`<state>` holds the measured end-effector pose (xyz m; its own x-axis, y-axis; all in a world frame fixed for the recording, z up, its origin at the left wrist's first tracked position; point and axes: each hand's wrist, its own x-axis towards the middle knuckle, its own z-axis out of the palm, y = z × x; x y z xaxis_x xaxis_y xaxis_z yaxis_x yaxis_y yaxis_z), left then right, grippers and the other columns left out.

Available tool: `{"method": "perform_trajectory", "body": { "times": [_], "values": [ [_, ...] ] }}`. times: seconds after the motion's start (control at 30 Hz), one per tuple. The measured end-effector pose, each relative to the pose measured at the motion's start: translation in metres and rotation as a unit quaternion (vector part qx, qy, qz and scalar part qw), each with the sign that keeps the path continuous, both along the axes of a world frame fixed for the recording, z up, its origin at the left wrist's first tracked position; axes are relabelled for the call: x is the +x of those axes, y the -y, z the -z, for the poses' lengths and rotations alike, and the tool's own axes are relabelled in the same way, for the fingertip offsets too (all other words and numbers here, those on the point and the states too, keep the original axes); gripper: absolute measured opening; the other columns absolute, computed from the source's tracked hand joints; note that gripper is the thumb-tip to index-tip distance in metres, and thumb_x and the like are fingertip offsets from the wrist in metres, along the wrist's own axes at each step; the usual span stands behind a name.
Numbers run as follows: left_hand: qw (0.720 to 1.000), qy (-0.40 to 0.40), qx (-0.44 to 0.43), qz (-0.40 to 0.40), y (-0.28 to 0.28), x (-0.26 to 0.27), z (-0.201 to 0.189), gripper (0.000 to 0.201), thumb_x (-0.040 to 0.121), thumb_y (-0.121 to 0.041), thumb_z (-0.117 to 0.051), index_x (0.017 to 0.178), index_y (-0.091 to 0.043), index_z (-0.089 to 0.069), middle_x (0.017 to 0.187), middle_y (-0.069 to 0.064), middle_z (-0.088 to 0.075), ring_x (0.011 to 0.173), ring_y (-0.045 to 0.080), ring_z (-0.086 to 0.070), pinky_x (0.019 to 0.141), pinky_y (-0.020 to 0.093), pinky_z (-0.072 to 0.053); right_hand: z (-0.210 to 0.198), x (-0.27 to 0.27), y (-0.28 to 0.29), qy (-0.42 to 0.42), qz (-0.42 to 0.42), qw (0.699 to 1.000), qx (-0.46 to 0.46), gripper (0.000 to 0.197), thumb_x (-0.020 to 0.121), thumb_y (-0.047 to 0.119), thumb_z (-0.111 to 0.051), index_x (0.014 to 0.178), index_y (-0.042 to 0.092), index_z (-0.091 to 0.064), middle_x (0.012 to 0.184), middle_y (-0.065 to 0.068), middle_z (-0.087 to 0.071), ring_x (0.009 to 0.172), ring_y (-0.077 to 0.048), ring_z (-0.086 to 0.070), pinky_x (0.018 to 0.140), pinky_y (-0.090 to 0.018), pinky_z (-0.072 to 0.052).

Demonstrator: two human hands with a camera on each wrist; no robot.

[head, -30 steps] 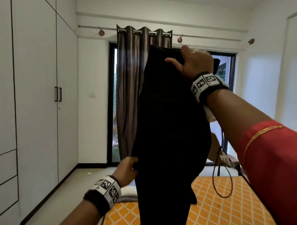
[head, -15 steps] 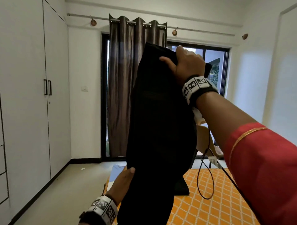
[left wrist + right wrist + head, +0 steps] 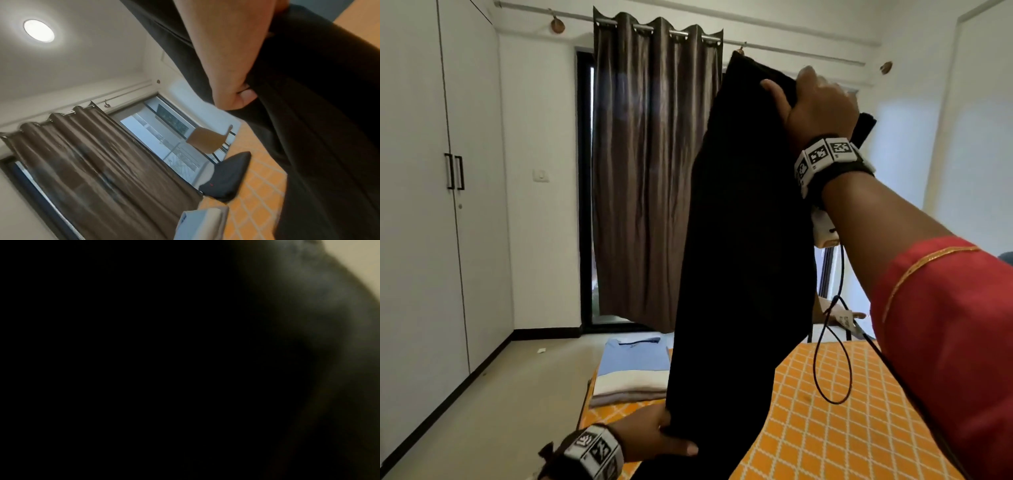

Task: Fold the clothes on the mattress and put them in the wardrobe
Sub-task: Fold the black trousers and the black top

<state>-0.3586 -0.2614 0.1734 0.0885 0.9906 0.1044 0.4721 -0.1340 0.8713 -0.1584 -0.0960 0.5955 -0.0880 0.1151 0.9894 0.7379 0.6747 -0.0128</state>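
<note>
A long black garment [image 3: 743, 246] hangs upright in front of me over the orange mattress [image 3: 825, 411]. My right hand [image 3: 815, 102] grips its top edge high up, thumb on the near side. Low down, my left hand [image 3: 664, 435] holds the garment's left edge; the left wrist view shows that hand [image 3: 226, 65] curled round the dark cloth [image 3: 318, 129]. The right wrist view is almost wholly dark. A folded stack with a light blue shirt [image 3: 635, 359] on top lies at the mattress's far left corner. The white wardrobe [image 3: 431, 171] stands along the left wall, doors closed.
A brown curtain [image 3: 650, 171] hangs before the glass door at the back. A folded dark garment [image 3: 226, 177] lies on the mattress near a wooden chair [image 3: 205, 142]. A black cable [image 3: 832, 359] dangles from my right wrist. Bare floor [image 3: 500, 394] runs between wardrobe and mattress.
My left hand has slid down the garment's left edge and now grips it lower. The view has shifted left and downward, so the folded stack has come into sight.
</note>
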Motion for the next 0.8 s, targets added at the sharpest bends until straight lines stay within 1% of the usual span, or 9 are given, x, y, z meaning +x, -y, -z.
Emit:
{"method": "perform_trajectory", "body": {
  "times": [0.07, 0.13, 0.2, 0.3, 0.37, 0.47, 0.57, 0.7, 0.8],
  "values": [
    [0.999, -0.023, -0.025, -0.022, 0.006, -0.007, 0.022, 0.064, 0.081, -0.063, -0.067, 0.125, -0.016, -0.062, 0.119, 0.009, -0.064, 0.108, 0.025, -0.059, 0.096, 0.043, -0.046, 0.002, 0.01, -0.006, -0.004, 0.013, 1.0, -0.011, 0.077, 0.093, 0.07, -0.025, 0.117, 0.002, -0.054, 0.109, -0.019, -0.065, 0.102, -0.039, -0.06, 0.089, -0.044, -0.04],
    [0.997, 0.012, -0.01, -0.081, 0.013, -0.02, 0.032, 0.062, 0.069, -0.075, -0.067, 0.102, -0.022, -0.071, 0.099, -0.002, -0.07, 0.09, 0.015, -0.061, 0.081, 0.032, -0.047, 0.008, 0.019, -0.012, 0.0, 0.018, 1.0, -0.02, 0.077, 0.094, 0.069, -0.026, 0.118, 0.001, -0.053, 0.111, -0.021, -0.064, 0.103, -0.039, -0.059, 0.09, -0.045, -0.039],
    [0.973, -0.014, 0.033, -0.23, 0.02, -0.042, 0.028, 0.046, 0.065, -0.066, -0.076, 0.073, -0.022, -0.068, 0.074, 0.009, -0.063, 0.073, 0.017, -0.057, 0.068, 0.028, -0.038, 0.016, 0.03, -0.02, 0.001, 0.018, 0.999, -0.029, 0.076, 0.095, 0.068, -0.027, 0.118, 0.0, -0.053, 0.111, -0.024, -0.064, 0.104, -0.041, -0.058, 0.089, -0.046, -0.039],
    [0.84, -0.128, 0.101, -0.518, 0.038, -0.077, 0.0, 0.028, 0.087, -0.028, -0.072, 0.072, -0.007, -0.061, 0.073, 0.016, -0.06, 0.073, 0.031, -0.058, 0.063, 0.035, -0.038, 0.039, 0.042, -0.039, -0.031, 0.007, 0.997, -0.066, 0.074, 0.095, 0.068, -0.026, 0.116, 0.002, -0.053, 0.108, -0.021, -0.064, 0.101, -0.04, -0.059, 0.086, -0.044, -0.04],
    [0.795, -0.159, 0.142, -0.568, 0.052, -0.096, -0.017, 0.019, 0.088, -0.02, -0.071, 0.084, -0.001, -0.068, 0.084, 0.02, -0.061, 0.08, 0.037, -0.059, 0.068, 0.038, -0.041, 0.057, 0.049, -0.056, -0.075, -0.012, 0.992, -0.105, 0.071, 0.095, 0.068, -0.026, 0.11, 0.004, -0.052, 0.105, -0.021, -0.065, 0.097, -0.04, -0.06, 0.082, -0.043, -0.042],
    [0.835, -0.196, 0.056, -0.512, 0.066, -0.116, -0.011, 0.021, 0.085, -0.024, -0.074, 0.07, -0.009, -0.068, 0.075, 0.01, -0.055, 0.074, 0.028, -0.055, 0.064, 0.034, -0.034, 0.084, 0.053, -0.081, -0.105, -0.022, 0.982, -0.158, 0.072, 0.094, 0.069, -0.026, 0.107, 0.003, -0.051, 0.101, -0.024, -0.064, 0.092, -0.042, -0.06, 0.076, -0.045, -0.042],
    [0.877, -0.205, -0.051, -0.432, 0.072, -0.112, 0.017, 0.045, 0.087, -0.031, -0.072, 0.049, -0.019, -0.05, 0.056, 0.002, -0.049, 0.058, 0.018, -0.051, 0.056, 0.029, -0.031, 0.12, 0.052, -0.101, -0.084, -0.017, 0.979, -0.183, 0.07, 0.094, 0.069, -0.026, 0.102, 0.003, -0.049, 0.095, -0.025, -0.063, 0.086, -0.044, -0.06, 0.07, -0.043, -0.039],
    [0.843, -0.14, 0.023, -0.519, 0.072, -0.094, 0.047, 0.023, 0.088, -0.018, -0.071, 0.072, -0.001, -0.07, 0.076, 0.018, -0.067, 0.078, 0.03, -0.062, 0.07, 0.037, -0.042, 0.183, 0.057, -0.13, -0.069, -0.014, 0.97, -0.232, 0.062, 0.095, 0.067, -0.026, 0.09, 0.007, -0.043, 0.082, -0.024, -0.057, 0.077, -0.043, -0.057, 0.064, -0.042, -0.034],
    [0.827, -0.085, 0.075, -0.551, 0.067, -0.091, 0.058, 0.013, 0.089, -0.011, -0.068, 0.077, -0.008, -0.07, 0.077, 0.011, -0.067, 0.078, 0.028, -0.06, 0.068, 0.036, -0.04, 0.229, 0.067, -0.153, -0.084, 0.004, 0.954, -0.287, 0.061, 0.095, 0.067, -0.025, 0.086, 0.008, -0.039, 0.067, -0.014, -0.044, 0.068, -0.037, -0.049, 0.06, -0.04, -0.031]
  ]
}}
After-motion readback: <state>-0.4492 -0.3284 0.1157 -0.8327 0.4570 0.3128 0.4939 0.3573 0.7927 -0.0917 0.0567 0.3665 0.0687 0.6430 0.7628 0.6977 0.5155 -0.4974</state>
